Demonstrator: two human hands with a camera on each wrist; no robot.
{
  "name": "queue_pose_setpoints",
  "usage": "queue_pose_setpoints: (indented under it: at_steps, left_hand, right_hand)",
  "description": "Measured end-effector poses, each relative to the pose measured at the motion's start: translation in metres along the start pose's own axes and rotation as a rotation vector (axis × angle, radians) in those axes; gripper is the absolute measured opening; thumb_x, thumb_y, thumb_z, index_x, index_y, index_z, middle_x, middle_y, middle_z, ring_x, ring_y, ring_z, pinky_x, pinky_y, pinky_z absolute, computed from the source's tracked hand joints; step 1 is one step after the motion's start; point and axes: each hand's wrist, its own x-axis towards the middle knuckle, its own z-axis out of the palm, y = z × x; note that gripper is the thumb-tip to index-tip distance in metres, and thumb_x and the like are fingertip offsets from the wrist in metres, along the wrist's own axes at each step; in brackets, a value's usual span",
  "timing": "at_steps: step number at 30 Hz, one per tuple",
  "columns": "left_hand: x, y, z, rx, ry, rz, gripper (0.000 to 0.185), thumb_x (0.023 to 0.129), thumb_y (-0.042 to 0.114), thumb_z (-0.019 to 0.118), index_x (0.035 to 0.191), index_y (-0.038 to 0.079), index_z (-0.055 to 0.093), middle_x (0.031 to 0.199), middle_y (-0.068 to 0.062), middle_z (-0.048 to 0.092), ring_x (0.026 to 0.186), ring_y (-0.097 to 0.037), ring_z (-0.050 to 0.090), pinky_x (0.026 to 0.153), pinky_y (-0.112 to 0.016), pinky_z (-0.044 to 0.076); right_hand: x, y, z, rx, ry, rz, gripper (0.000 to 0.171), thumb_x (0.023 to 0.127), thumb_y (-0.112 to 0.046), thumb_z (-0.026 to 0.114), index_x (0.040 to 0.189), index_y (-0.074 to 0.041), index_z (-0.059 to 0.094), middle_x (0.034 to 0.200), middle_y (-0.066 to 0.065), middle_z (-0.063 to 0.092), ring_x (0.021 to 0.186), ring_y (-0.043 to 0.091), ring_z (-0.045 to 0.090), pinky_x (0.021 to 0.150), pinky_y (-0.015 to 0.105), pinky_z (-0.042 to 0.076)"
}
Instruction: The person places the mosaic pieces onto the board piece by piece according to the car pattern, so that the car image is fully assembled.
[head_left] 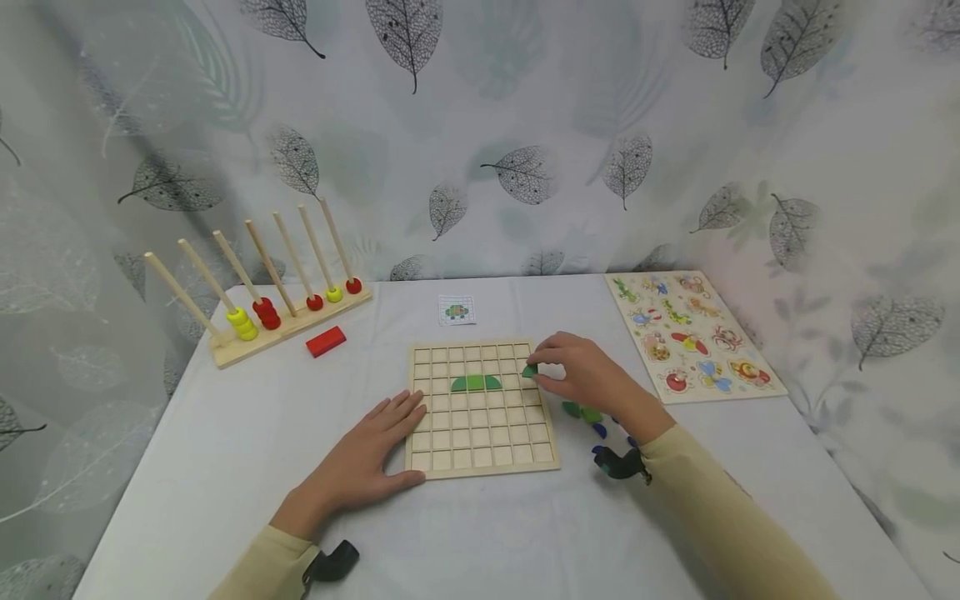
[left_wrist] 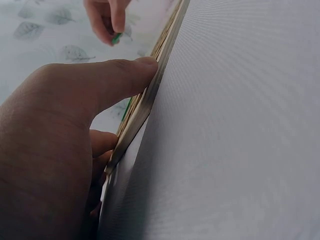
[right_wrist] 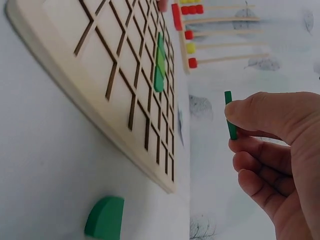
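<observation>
A square wooden grid board (head_left: 480,437) lies flat on the white table. Set in its upper part are a light green square (head_left: 476,382) and dark green quarter-round pieces on both sides of it. My left hand (head_left: 367,454) rests along the board's left edge, fingers extended; in the left wrist view its thumb (left_wrist: 125,75) touches the rim. Above the right side of the grid, my right hand (head_left: 581,371) pinches a dark green quarter-round piece (head_left: 529,372) between thumb and fingers. The right wrist view shows this piece (right_wrist: 232,131) edge-on, apart from the board.
Loose green pieces (head_left: 592,414) and blue pieces (head_left: 599,430) lie right of the board, partly under my right forearm. A small picture card (head_left: 457,310) lies behind it. Back left stand a pegged bead rack (head_left: 288,327) and a red block (head_left: 326,342); back right, an animal puzzle (head_left: 693,333).
</observation>
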Motion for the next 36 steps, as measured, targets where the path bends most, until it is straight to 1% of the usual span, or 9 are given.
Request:
queue_pose_setpoints:
  at_steps: [4, 11, 18, 23, 26, 30, 33, 36]
  left_hand:
    - [0.001, 0.000, 0.001, -0.002, -0.003, -0.001, 0.095, 0.096, 0.063, 0.071, 0.168, 0.008, 0.042, 0.177, -0.004, 0.030, 0.164, -0.026, 0.022, 0.132, -0.048, 0.022]
    - [0.000, 0.001, 0.001, 0.006, -0.003, -0.004, 0.096, 0.096, 0.065, 0.070, 0.168, 0.008, 0.042, 0.178, -0.003, 0.029, 0.164, -0.025, 0.021, 0.132, -0.047, 0.021]
    - [0.001, 0.001, 0.000, -0.005, -0.001, 0.004, 0.095, 0.096, 0.063, 0.071, 0.167, 0.007, 0.042, 0.177, -0.004, 0.030, 0.164, -0.028, 0.023, 0.132, -0.049, 0.022]
    - [0.001, 0.001, 0.001, -0.006, -0.006, -0.004, 0.095, 0.096, 0.065, 0.071, 0.167, 0.009, 0.042, 0.177, -0.002, 0.030, 0.164, -0.027, 0.023, 0.132, -0.049, 0.023]
    - [0.000, -0.001, 0.002, -0.003, 0.001, 0.001, 0.095, 0.096, 0.065, 0.071, 0.167, 0.009, 0.043, 0.177, -0.002, 0.031, 0.164, -0.027, 0.024, 0.131, -0.050, 0.024]
    - [-0.001, -0.003, 0.003, 0.000, 0.014, 0.014, 0.094, 0.096, 0.065, 0.071, 0.167, 0.008, 0.044, 0.176, -0.004, 0.032, 0.163, -0.028, 0.025, 0.131, -0.051, 0.026]
    - [-0.001, -0.003, 0.003, -0.005, 0.012, 0.014, 0.095, 0.096, 0.065, 0.070, 0.167, 0.008, 0.043, 0.177, -0.003, 0.031, 0.164, -0.027, 0.024, 0.131, -0.050, 0.024]
    - [0.000, -0.002, 0.002, -0.010, 0.004, 0.011, 0.096, 0.096, 0.066, 0.069, 0.168, 0.009, 0.042, 0.177, -0.002, 0.030, 0.164, -0.026, 0.022, 0.132, -0.049, 0.022]
  right_hand:
    - [0.008, -0.007, 0.001, 0.001, 0.010, -0.028, 0.026, 0.092, -0.011, 0.089, 0.116, -0.006, 0.082, 0.114, 0.006, 0.073, 0.104, 0.024, 0.069, 0.086, 0.040, 0.063]
    - [0.025, -0.021, 0.003, 0.020, -0.003, -0.063, 0.024, 0.094, -0.013, 0.087, 0.116, -0.006, 0.082, 0.115, 0.006, 0.073, 0.105, 0.023, 0.068, 0.086, 0.038, 0.062]
    - [0.037, -0.036, 0.010, 0.069, -0.041, -0.040, 0.024, 0.095, -0.014, 0.086, 0.118, -0.007, 0.082, 0.116, 0.004, 0.073, 0.109, 0.021, 0.067, 0.091, 0.037, 0.062]
    - [0.045, -0.044, 0.018, 0.070, -0.040, -0.067, 0.022, 0.096, -0.015, 0.086, 0.116, -0.009, 0.082, 0.114, 0.001, 0.074, 0.108, 0.019, 0.067, 0.091, 0.034, 0.061]
    - [0.049, -0.048, 0.024, 0.080, -0.035, -0.096, 0.020, 0.095, -0.014, 0.085, 0.115, -0.009, 0.082, 0.113, 0.000, 0.073, 0.106, 0.017, 0.067, 0.089, 0.033, 0.060]
    - [0.053, -0.052, 0.031, 0.096, -0.051, -0.119, 0.021, 0.096, -0.015, 0.085, 0.115, -0.010, 0.082, 0.112, -0.001, 0.074, 0.104, 0.016, 0.066, 0.088, 0.030, 0.059]
    - [0.056, -0.054, 0.037, 0.090, -0.068, -0.132, 0.020, 0.096, -0.017, 0.084, 0.115, -0.010, 0.082, 0.112, -0.001, 0.074, 0.105, 0.015, 0.065, 0.090, 0.029, 0.059]
    - [0.059, -0.056, 0.041, 0.082, -0.081, -0.144, 0.018, 0.097, -0.017, 0.084, 0.114, -0.011, 0.082, 0.112, -0.001, 0.074, 0.106, 0.016, 0.066, 0.092, 0.030, 0.059]
